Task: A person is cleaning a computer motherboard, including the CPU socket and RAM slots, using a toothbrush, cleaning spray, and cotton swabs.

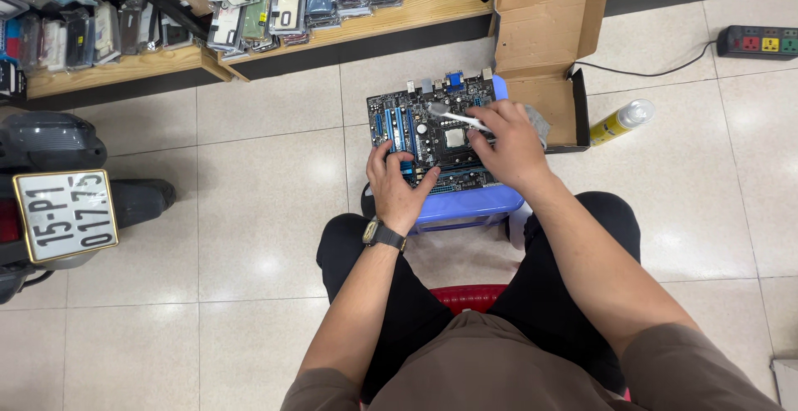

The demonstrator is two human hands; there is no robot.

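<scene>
Head view: a person sits on a red stool (pixel 467 296) and looks down at a dark computer motherboard (pixel 432 132) that lies flat on top of a blue plastic stool (pixel 470 204) set on the tiled floor (pixel 258 211) between the knees. The board covers most of the blue stool's top, its connector side toward the far edge.

The left hand (pixel 399 187), with a wristwatch (pixel 382 234) on the wrist, rests on the near left corner of the board, fingers spread flat and thumb pressing the near edge; it steadies the board rather than closing around it. The right hand (pixel 509 141) is clenched around the handle of a white brush (pixel 453 117), whose bristled end points left over the middle of the board, just above the square processor socket (pixel 454 137).

Just beyond the blue stool's far right corner stands an open cardboard box (pixel 544 37), its lid tipped up. A yellow spray can (pixel 619 123) lies on the floor to the right of the box, and a power strip (pixel 756 42) sits farther off. A wooden shelf (pixel 249 41) holding packaged phone cases runs along the far side.
</scene>
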